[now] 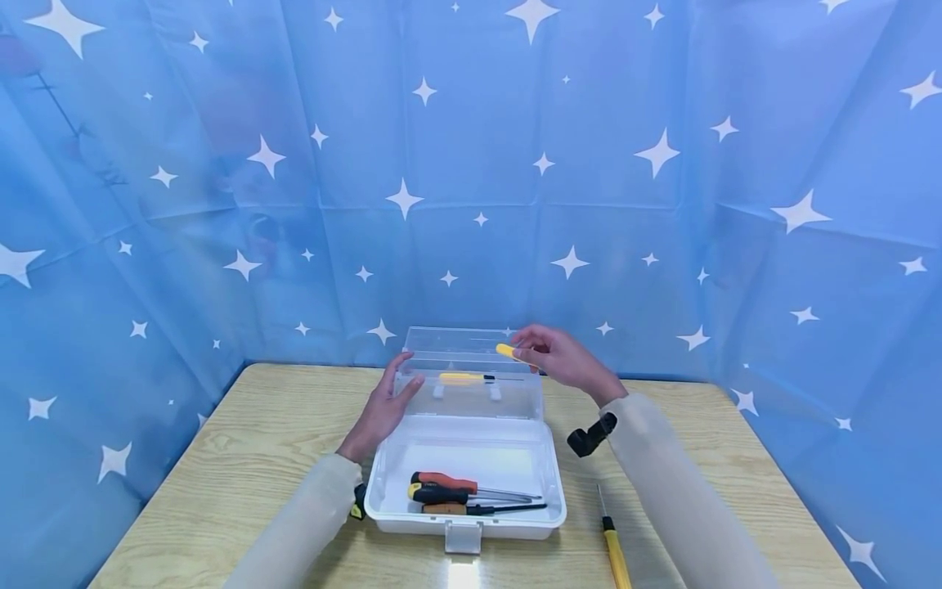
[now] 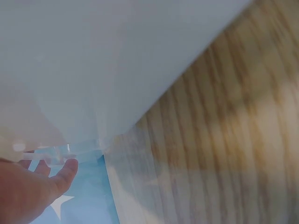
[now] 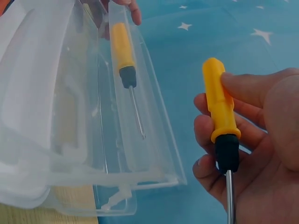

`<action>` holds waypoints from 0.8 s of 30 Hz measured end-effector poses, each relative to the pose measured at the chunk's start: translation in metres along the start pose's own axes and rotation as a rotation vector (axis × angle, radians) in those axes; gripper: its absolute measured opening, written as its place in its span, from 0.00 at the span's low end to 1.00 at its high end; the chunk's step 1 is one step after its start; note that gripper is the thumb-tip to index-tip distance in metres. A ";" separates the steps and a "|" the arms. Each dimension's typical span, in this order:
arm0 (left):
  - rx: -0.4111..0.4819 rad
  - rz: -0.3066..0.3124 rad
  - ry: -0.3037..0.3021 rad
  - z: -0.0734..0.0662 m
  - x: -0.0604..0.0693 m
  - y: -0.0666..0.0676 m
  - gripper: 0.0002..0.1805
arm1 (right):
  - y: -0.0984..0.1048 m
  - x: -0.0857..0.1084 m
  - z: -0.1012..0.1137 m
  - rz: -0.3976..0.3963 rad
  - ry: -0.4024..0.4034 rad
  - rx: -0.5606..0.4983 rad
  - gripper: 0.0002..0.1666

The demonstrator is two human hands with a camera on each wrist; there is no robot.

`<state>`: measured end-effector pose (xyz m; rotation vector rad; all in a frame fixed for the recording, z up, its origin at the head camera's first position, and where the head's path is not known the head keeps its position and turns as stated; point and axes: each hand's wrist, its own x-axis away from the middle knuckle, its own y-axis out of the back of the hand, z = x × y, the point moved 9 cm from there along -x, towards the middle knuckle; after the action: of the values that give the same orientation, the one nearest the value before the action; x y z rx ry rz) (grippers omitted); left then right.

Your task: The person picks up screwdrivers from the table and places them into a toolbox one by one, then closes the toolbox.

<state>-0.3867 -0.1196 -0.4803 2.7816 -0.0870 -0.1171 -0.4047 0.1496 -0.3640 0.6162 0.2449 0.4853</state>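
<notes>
A white plastic toolbox [image 1: 508,526] lies open on the table, its clear lid [image 1: 467,405] raised at the back. My left hand [image 1: 383,411] holds the lid's left edge, thumb on the inner side. In my right hand [image 1: 562,360], beside the lid's upper right, I grip a yellow-handled screwdriver [image 3: 219,102]; its metal shaft runs out of the right wrist view. A second yellow screwdriver [image 3: 123,49] lies in the lid's clear compartment. Inside the base are a red-handled screwdriver [image 1: 447,481], a black-and-yellow one [image 1: 439,492] and a brown-handled one [image 1: 445,509].
Another yellow screwdriver [image 1: 616,556] lies on the wooden table [image 1: 213,491], right of the toolbox near my right sleeve. A latch [image 1: 463,537] hangs at the toolbox front. A blue star-patterned curtain [image 1: 471,164] stands behind the table and at both sides.
</notes>
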 end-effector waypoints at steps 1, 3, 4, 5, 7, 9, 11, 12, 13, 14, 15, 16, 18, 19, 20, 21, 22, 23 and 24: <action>0.000 0.000 -0.002 0.000 0.000 0.000 0.35 | -0.001 -0.002 0.001 0.002 0.005 0.005 0.15; -0.001 -0.004 0.001 0.000 0.001 0.001 0.35 | -0.003 -0.005 0.002 0.004 0.010 0.008 0.16; -0.001 -0.004 0.001 0.000 0.000 0.000 0.35 | -0.004 -0.007 0.002 0.004 0.013 0.008 0.16; -0.004 -0.004 0.004 0.000 0.001 0.000 0.36 | -0.005 -0.009 0.003 0.005 0.015 0.006 0.16; -0.003 -0.005 0.008 -0.001 0.001 0.000 0.36 | -0.007 -0.012 0.004 0.004 0.019 0.005 0.16; -0.001 -0.007 0.012 -0.001 0.002 0.000 0.36 | -0.009 -0.014 0.005 0.006 0.023 0.008 0.15; -0.002 -0.008 0.013 -0.001 0.002 0.000 0.37 | -0.012 -0.017 0.005 0.010 0.023 0.012 0.14; 0.000 -0.010 0.013 -0.001 0.002 0.000 0.38 | -0.013 -0.018 0.005 0.014 0.023 0.011 0.14; -0.002 -0.010 0.012 -0.001 0.003 0.001 0.39 | -0.014 -0.019 0.005 0.016 0.023 0.011 0.15; -0.002 -0.010 0.013 -0.001 0.003 0.001 0.40 | -0.015 -0.020 0.005 0.016 0.017 0.011 0.15; -0.004 -0.009 0.012 -0.001 0.003 0.001 0.42 | -0.016 -0.022 0.004 0.017 0.015 0.010 0.15; -0.003 -0.007 0.013 -0.001 0.004 0.000 0.44 | -0.018 -0.023 0.004 0.018 0.011 0.012 0.15; 0.001 -0.003 0.014 -0.001 0.005 0.000 0.44 | -0.020 -0.025 0.005 0.018 0.008 0.018 0.15; 0.004 0.000 0.013 -0.001 0.005 0.000 0.43 | -0.020 -0.027 0.005 0.016 0.006 0.025 0.14; 0.004 0.002 0.014 -0.001 0.004 0.000 0.42 | -0.022 -0.028 0.006 0.016 0.005 0.028 0.14; 0.004 0.003 0.012 -0.002 0.004 0.000 0.41 | -0.023 -0.029 0.007 0.017 0.011 0.030 0.14; 0.007 0.002 0.012 -0.002 0.004 0.000 0.39 | -0.024 -0.030 0.007 0.017 0.012 0.034 0.14; 0.006 0.004 0.008 -0.003 0.004 0.000 0.38 | -0.026 -0.031 0.008 0.020 0.018 0.042 0.14; 0.006 0.005 0.005 -0.003 0.004 0.000 0.37 | -0.027 -0.032 0.009 0.022 0.018 0.047 0.14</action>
<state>-0.3826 -0.1193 -0.4775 2.7876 -0.0938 -0.1080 -0.4196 0.1098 -0.3712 0.6614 0.2676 0.5073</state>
